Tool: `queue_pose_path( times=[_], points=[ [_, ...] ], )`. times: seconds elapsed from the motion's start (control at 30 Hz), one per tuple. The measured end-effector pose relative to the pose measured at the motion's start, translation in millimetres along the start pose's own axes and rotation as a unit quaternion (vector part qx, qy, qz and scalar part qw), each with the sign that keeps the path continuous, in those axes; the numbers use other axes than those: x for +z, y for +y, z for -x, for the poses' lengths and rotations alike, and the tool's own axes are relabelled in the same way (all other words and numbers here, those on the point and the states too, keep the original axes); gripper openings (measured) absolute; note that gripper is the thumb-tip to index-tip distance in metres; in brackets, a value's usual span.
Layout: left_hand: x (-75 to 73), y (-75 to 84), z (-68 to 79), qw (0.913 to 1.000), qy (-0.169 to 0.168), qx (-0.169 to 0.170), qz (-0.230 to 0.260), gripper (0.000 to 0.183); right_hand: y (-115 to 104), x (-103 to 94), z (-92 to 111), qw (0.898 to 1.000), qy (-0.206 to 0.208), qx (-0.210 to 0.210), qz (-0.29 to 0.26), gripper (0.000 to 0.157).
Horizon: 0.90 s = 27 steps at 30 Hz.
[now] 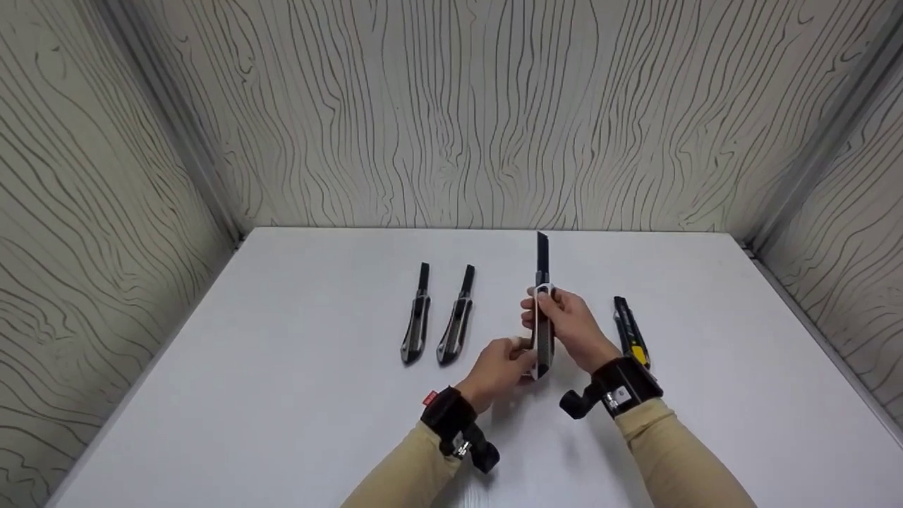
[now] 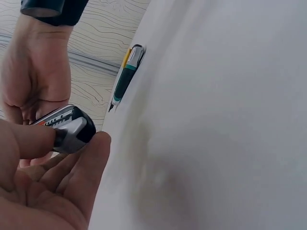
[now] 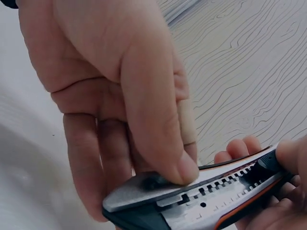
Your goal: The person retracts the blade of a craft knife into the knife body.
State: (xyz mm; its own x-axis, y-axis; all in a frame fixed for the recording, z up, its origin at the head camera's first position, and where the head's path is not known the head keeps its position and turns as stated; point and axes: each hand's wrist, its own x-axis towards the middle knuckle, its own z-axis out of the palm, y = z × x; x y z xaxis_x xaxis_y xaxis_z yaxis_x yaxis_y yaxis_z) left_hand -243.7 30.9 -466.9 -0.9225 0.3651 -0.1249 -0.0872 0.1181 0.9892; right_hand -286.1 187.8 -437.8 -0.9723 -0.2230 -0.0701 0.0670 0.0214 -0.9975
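Upright between the hands in the head view is a black and grey utility knife (image 1: 542, 331), its dark blade (image 1: 542, 252) extended upward. The right hand (image 1: 575, 328) grips the upper handle, and in the right wrist view its thumb (image 3: 290, 155) lies at the slider by the toothed slot. Lower down, the left hand (image 1: 497, 370) pinches the butt end between thumb and fingers; the left wrist view shows that silver and black end (image 2: 76, 132) close up. The handle has orange edging.
Two similar knives lie side by side on the white table (image 1: 282, 409), a left one (image 1: 416, 321) and a right one (image 1: 457, 321), blades extended. A black and yellow cutter (image 1: 631, 331) lies beyond the right wrist. Patterned walls (image 1: 451, 113) enclose the table's back and sides.
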Motion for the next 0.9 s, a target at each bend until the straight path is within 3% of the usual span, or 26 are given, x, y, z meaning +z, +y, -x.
queue_pose_path(
  times=[0.33,0.6,0.9],
  points=[
    [0.9,-1.3,0.0,0.9999,0.002,0.01,0.004,0.029,7.4,6.1,-0.9,0.999,0.028,0.028,-0.019,0.046],
    [2.6,-2.2,1.7,1.0,0.005,0.003,-0.008,0.024,12.9,9.9,1.0,0.998,0.045,0.024,-0.026,0.036],
    [2.3,-3.9,0.2,0.9995,0.018,-0.001,-0.027,0.022,15.9,11.5,1.2,0.999,0.04,0.024,0.009,0.04]
  ],
)
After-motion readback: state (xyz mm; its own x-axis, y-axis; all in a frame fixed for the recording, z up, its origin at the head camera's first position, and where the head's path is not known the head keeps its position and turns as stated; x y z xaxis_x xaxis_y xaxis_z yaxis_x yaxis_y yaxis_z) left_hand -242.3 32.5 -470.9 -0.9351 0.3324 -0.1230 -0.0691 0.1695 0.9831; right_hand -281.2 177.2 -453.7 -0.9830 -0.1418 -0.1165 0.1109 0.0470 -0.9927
